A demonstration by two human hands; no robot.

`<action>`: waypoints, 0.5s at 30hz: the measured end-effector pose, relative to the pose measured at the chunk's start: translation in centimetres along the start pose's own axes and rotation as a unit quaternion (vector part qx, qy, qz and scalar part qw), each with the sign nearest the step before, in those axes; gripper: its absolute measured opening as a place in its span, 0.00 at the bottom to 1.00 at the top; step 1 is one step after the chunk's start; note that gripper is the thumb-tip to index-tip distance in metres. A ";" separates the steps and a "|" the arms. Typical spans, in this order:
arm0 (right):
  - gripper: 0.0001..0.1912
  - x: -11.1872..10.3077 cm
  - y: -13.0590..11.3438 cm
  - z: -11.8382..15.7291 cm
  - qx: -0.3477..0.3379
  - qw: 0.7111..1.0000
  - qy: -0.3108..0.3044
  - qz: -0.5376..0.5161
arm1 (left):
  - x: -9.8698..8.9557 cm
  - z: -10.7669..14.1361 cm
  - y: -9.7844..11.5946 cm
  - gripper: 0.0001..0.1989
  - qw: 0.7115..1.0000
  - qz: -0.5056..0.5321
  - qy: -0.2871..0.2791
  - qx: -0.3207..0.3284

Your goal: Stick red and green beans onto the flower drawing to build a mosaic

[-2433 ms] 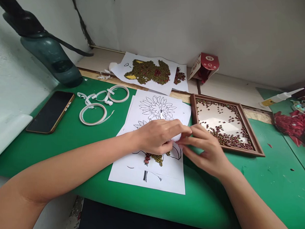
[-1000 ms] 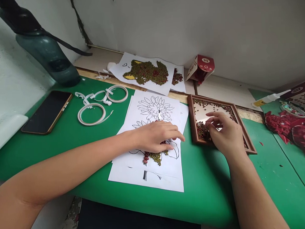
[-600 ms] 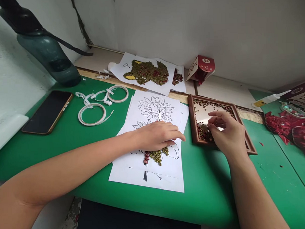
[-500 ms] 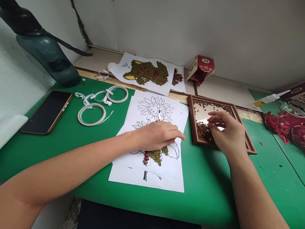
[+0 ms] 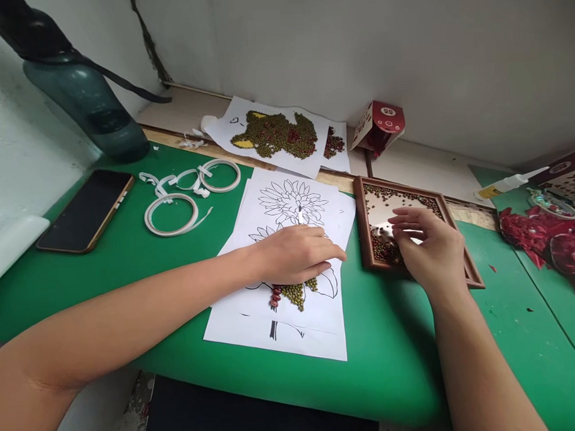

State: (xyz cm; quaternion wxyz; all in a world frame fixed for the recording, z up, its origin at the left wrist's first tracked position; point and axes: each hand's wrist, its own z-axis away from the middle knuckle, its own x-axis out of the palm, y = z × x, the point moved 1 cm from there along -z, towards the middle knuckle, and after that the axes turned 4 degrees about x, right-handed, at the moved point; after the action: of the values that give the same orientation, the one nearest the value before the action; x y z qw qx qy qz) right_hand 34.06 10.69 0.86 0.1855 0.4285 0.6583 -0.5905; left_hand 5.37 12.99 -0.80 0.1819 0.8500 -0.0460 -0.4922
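My left hand [image 5: 298, 254] lies palm down across a paper with a line-drawn flower [image 5: 291, 203], its fingers stretched out. Below it, green beans [image 5: 294, 297] fill part of a leaf shape, and a short row of dark red beans [image 5: 275, 296] marks the stem. Part of the drawing is hidden under the hand. To the right, my right hand [image 5: 427, 245] hovers at a brown wooden frame tray [image 5: 362, 222] holding scattered small beans [image 5: 387, 250]. Its thumb and fingertips are drawn together; whatever sits between them is too small to make out.
Left on the green table [image 5: 179, 345] are rolls of white tape [image 5: 171, 215], a phone [image 5: 87, 212] and a dark bottle [image 5: 92, 109]. Behind are a bean picture [image 5: 275, 137] and a red box [image 5: 379, 127]. A glue bottle [image 5: 508, 184] and red decorations [image 5: 528, 232] lie right.
The view has shifted very slightly. My right fingers have moved a little over the tray; my left hand stays on the paper.
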 end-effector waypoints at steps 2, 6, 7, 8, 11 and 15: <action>0.16 0.0 0.3 -0.1 0.000 1.000 -0.011 0.026 | 0.1 0.0 0.0 0.12 1.000 -0.005 -0.002 -0.001; 0.13 0.0 0.5 -0.1 -0.002 0.995 -0.034 0.095 | 0.0 0.0 0.0 0.11 1.000 -0.016 -0.001 0.001; 0.13 0.0 0.5 -0.1 -0.001 0.994 -0.037 0.099 | 0.0 0.0 0.1 0.11 1.000 -0.018 0.000 0.003; 0.14 0.0 0.5 -0.1 0.001 0.994 -0.039 0.099 | 0.0 -0.1 0.1 0.11 1.000 -0.020 0.001 0.007; 0.15 0.1 0.4 0.0 -0.002 0.996 -0.042 0.085 | -0.1 -0.1 0.1 0.12 1.000 -0.021 0.009 0.008; 0.14 0.2 0.4 0.0 -0.017 0.996 -0.052 0.075 | -0.1 -0.1 0.0 0.13 1.000 -0.014 0.014 -0.005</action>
State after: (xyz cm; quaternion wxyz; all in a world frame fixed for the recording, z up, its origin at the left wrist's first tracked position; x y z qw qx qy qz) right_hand 34.27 10.77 0.51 0.2702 0.4420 0.6237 -0.5854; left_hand 5.45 13.00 -0.69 0.1795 0.8565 -0.0294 -0.4830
